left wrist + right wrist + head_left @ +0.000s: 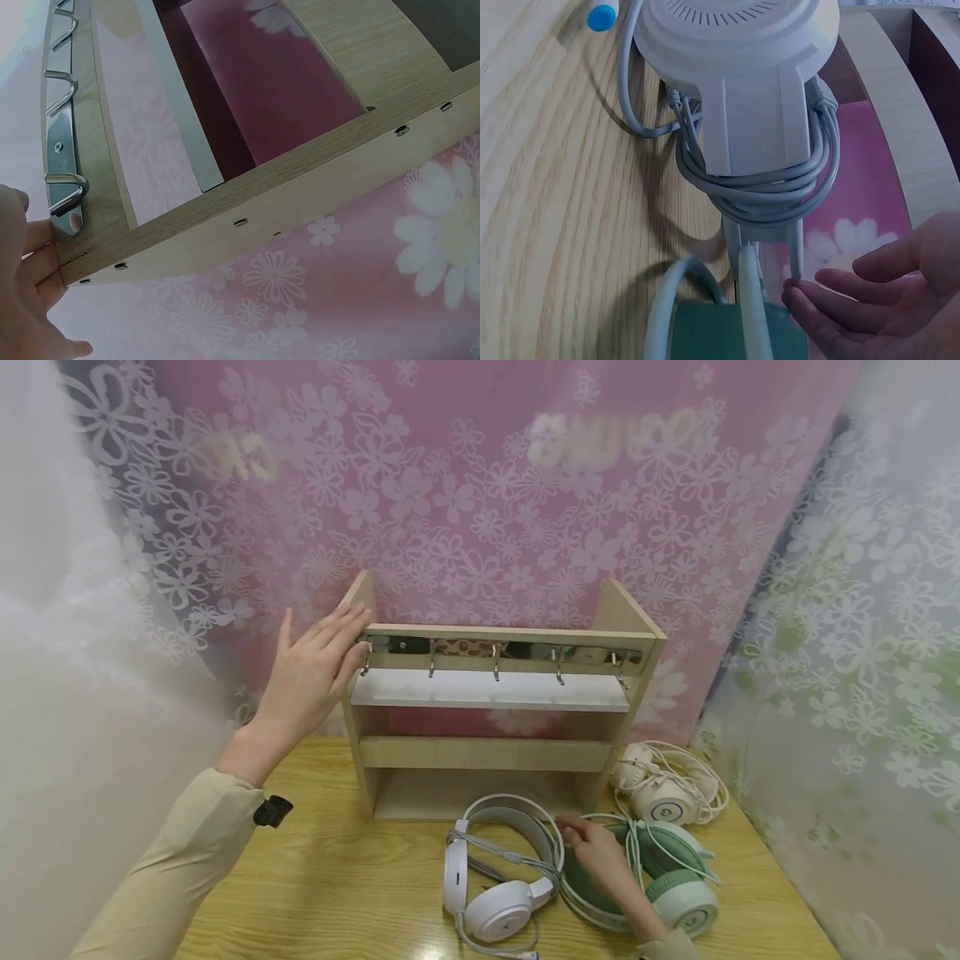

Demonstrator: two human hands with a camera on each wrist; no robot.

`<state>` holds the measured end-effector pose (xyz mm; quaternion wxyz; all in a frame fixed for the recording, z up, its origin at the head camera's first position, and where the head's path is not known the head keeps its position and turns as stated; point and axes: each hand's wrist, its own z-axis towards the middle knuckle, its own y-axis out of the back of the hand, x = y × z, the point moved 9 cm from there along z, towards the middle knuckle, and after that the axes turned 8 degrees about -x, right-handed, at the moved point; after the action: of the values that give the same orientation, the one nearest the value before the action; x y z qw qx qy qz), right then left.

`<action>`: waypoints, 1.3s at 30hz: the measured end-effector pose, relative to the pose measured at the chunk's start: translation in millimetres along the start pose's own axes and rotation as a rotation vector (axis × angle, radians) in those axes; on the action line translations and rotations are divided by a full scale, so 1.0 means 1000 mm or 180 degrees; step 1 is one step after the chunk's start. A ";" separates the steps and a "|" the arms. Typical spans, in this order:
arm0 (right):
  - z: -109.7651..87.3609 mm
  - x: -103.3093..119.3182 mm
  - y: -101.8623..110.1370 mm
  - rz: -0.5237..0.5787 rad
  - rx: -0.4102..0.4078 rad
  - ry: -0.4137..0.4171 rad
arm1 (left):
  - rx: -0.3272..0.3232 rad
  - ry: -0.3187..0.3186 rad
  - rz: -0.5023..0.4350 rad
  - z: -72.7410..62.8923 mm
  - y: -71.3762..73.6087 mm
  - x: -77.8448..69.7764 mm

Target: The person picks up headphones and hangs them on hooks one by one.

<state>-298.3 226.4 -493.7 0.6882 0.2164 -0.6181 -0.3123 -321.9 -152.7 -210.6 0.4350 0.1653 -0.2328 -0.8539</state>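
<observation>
My left hand (307, 677) rests on the upper left corner of a light wooden shelf unit (487, 753), its fingers extended. In the left wrist view, several fingers lie against that corner beside a metal hook rail (61, 139). My right hand (600, 856) is low at the right, at the headband of the white headphones (498, 910). In the right wrist view, a fingertip touches the end of the white band, while the thumb stays apart from the fingers. Grey cable (757, 187) is wound around the white headphones. Green headphones (686, 906) lie partly beneath the right hand.
Cream-white headphones (667, 802) with a tangled cable lie beside the shelf's right foot. Everything stands on a yellow wood-grain table (315, 877). Flowered pink sheeting (480, 510) hangs behind the shelf, and a pale sheet (862, 710) closes the right side.
</observation>
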 end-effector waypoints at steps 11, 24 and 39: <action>0.002 0.009 -0.013 0.0180 0.0004 0.0152 | 0.0019 0.0007 0.0015 -0.001 -0.001 0.001; 0.001 0.004 -0.023 0.1282 0.0263 -0.0265 | -0.0014 -0.0033 0.0024 -0.001 0.000 0.000; 0.003 0.031 -0.011 0.1354 0.0125 -0.0180 | -0.0012 -0.0057 0.0029 -0.002 -0.001 0.000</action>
<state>-301.4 197.4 -478.2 0.7166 0.0856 -0.6749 -0.1539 -321.5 -153.0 -212.7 0.4371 0.1558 -0.2358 -0.8539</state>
